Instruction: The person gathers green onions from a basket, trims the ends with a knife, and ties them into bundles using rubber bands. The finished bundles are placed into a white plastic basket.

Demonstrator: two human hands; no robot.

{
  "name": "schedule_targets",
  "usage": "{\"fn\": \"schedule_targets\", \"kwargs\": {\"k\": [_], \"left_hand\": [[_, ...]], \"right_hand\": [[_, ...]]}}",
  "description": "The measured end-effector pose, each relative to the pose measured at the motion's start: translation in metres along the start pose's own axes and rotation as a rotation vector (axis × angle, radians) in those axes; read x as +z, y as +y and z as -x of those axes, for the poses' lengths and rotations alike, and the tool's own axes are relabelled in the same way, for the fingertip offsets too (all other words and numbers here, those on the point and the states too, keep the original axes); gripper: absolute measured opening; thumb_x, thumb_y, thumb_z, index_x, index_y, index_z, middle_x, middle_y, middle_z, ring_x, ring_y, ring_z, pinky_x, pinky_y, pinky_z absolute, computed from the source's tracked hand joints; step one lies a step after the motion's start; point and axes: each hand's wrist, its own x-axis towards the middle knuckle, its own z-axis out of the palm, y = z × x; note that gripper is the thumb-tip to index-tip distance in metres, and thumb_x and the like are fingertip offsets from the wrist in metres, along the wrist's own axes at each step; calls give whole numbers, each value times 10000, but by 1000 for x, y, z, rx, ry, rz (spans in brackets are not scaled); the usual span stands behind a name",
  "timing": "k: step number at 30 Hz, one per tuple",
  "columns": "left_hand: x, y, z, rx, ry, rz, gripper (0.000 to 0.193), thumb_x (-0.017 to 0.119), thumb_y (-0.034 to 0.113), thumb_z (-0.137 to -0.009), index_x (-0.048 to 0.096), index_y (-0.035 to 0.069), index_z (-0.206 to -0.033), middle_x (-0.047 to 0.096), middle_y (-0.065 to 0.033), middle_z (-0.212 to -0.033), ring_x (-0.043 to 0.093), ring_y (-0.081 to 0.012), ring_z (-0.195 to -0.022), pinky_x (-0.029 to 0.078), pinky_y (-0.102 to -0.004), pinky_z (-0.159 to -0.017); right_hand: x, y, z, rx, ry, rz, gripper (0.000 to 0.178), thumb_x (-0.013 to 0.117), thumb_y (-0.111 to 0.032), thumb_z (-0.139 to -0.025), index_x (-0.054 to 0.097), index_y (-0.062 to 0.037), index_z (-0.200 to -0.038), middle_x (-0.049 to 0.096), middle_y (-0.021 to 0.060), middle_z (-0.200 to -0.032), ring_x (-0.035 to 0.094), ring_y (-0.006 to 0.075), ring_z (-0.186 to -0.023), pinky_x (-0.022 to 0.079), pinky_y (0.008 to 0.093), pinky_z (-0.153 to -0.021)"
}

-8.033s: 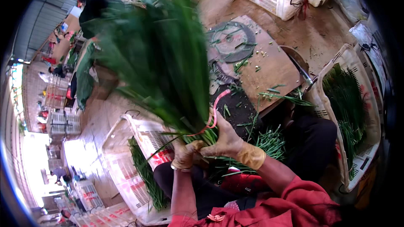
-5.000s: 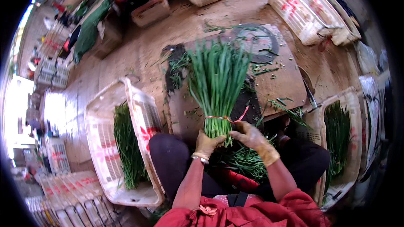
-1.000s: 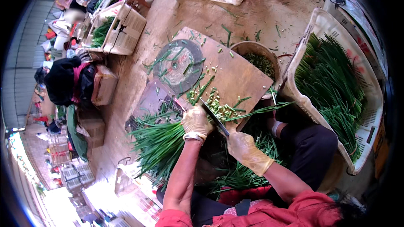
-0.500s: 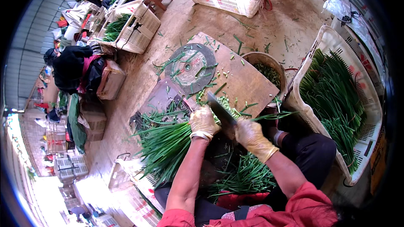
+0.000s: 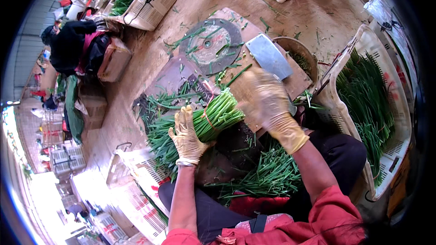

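Observation:
A bundle of green chives (image 5: 219,117) lies at the near edge of the work board, its pale cut ends to the right. A thin red band circles it. My left hand (image 5: 187,136), in a yellowish glove, rests on the leafy side of the bundle with its fingers spread. My right hand (image 5: 268,102), gloved alike, is just right of the cut ends, apart from them, its fingers smeared by motion. Beyond it a broad-bladed cleaver (image 5: 269,56) lies flat on the wooden board (image 5: 236,20); its handle is hidden. Loose chives (image 5: 268,177) lie in my lap.
A round grey disc (image 5: 210,43) with scattered trimmings sits on the board. Beside the board stands a bucket (image 5: 297,43) of cut bits. A white crate (image 5: 338,104) of chives is at the right, another crate (image 5: 145,208) at the lower left. A dark-clothed person (image 5: 75,47) sits at the left.
The cleaver has left my right hand and now lies on the board. My left hand has shifted left along the bundle, leaving the cut ends and red band exposed. The view has tilted slightly.

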Motion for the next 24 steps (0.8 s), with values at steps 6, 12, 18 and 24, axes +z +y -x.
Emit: {"fn": "schedule_targets", "kwargs": {"k": [6,12,18,24], "left_hand": [[-13,-25,-8,-78,70,17,1373,902,426,-421,126,216,-1534,206,-47,-1584,221,-281,-1443,226,-657,-1044],[-52,-30,46,-263,787,262,844,784,387,-758,371,44,-1410,440,-133,-1375,408,-271,-1288,361,-438,-1060],[5,8,124,-797,-116,2415,628,697,472,-835,520,92,-1303,611,-124,-1219,605,-325,-1072,518,-532,-889],[56,-11,135,-385,-182,2935,685,654,307,-850,382,1,-1399,521,-207,-1330,550,-400,-1170,493,-601,-908]], "right_hand": [[63,-52,-34,-306,-665,206,840,877,-288,-543,512,-64,-1266,525,208,-1319,604,338,-1081,538,397,-819],[56,-52,-42,247,-1120,-272,922,806,-628,-563,596,-10,-1214,696,178,-1029,662,306,-965,505,383,-861],[68,-125,72,506,-891,-1411,701,840,-288,-741,504,0,-1285,638,43,-1114,591,121,-990,492,294,-884],[27,-116,183,351,-965,-578,467,789,-201,-731,624,-37,-1136,696,112,-954,668,244,-820,525,323,-759]]}}
